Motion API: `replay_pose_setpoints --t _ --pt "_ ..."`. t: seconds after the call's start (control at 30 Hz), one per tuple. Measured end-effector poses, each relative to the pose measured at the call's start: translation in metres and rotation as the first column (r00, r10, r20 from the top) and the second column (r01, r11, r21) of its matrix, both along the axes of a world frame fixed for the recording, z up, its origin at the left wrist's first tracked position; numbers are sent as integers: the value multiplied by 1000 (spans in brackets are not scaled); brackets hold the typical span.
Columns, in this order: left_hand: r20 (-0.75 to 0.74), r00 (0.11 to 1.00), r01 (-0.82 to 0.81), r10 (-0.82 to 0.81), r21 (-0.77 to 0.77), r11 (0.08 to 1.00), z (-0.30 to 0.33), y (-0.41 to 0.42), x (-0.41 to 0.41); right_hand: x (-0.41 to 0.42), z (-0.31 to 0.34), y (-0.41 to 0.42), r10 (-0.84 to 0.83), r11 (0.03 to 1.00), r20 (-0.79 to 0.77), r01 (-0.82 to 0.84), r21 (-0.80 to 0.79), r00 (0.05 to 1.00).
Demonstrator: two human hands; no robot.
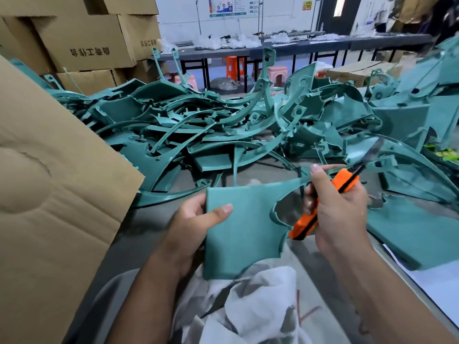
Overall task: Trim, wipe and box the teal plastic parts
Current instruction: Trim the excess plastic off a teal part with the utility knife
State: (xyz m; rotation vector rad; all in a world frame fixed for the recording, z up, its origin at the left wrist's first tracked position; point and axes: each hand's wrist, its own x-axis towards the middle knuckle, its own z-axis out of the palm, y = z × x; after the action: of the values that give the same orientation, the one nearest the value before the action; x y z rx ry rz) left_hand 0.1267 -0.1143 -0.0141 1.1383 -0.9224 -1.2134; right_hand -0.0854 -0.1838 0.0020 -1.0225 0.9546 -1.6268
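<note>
At nine o'clock a cardboard flap (pixel 49 194) leans in. The left hand (pixel 191 227) grips the left edge of a teal plastic part (pixel 243 229) held at centre above a white cloth (pixel 255 301). At three o'clock the right hand (pixel 335 209) clasps an orange knife (pixel 345 182), blade pointing to one o'clock, and pinches the part's thin arm. More teal parts (pixel 211 125) heap the table (pixel 149 219) at twelve.

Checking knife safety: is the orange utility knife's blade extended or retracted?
Extended. A dark blade sticks out past the orange utility knife gripped in the right hand, beside the teal part's thin strip.
</note>
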Motion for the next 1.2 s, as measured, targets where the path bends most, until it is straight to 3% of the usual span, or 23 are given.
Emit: replay_pose_setpoints --t 0.1,0.2,0.27,0.37,0.5,0.6,0.7,0.9,1.0,1.2 --pt "127 944 -297 306 -87 951 -5 -9 -3 0 -5 0 71 996 -125 -77 -44 990" --pt "173 880 -426 443 -128 896 -5 -11 7 -5 -6 0 -14 992 -481 -48 -116 876" --pt "180 870 -437 458 -145 888 -5 -10 14 -6 -8 1 -105 968 -680 -83 -238 725" --pt "189 873 -422 449 -167 891 -3 -8 16 -1 -11 2 -146 921 -818 -225 -318 557" --pt "204 905 -344 373 -164 925 -1 -5 16 3 -14 3 -169 902 -932 -330 -278 321" --pt "199 932 -268 302 -183 946 3 -2 17 4 -13 5 -155 927 -964 -304 -218 217" --pt "244 923 -248 297 -213 945 5 0 21 4 -11 8 -135 940 -972 -286 -187 194" --pt "318 880 -274 353 -268 924 9 7 22 5 -9 11 -152 936 -949 -268 -228 277" --pt "355 859 -282 369 -274 919 10 10 22 2 -11 6 -138 946 -955 -251 -206 262" --pt "344 874 -288 343 -201 936 10 10 22 -3 -13 0 -140 938 -947 -268 -221 289"
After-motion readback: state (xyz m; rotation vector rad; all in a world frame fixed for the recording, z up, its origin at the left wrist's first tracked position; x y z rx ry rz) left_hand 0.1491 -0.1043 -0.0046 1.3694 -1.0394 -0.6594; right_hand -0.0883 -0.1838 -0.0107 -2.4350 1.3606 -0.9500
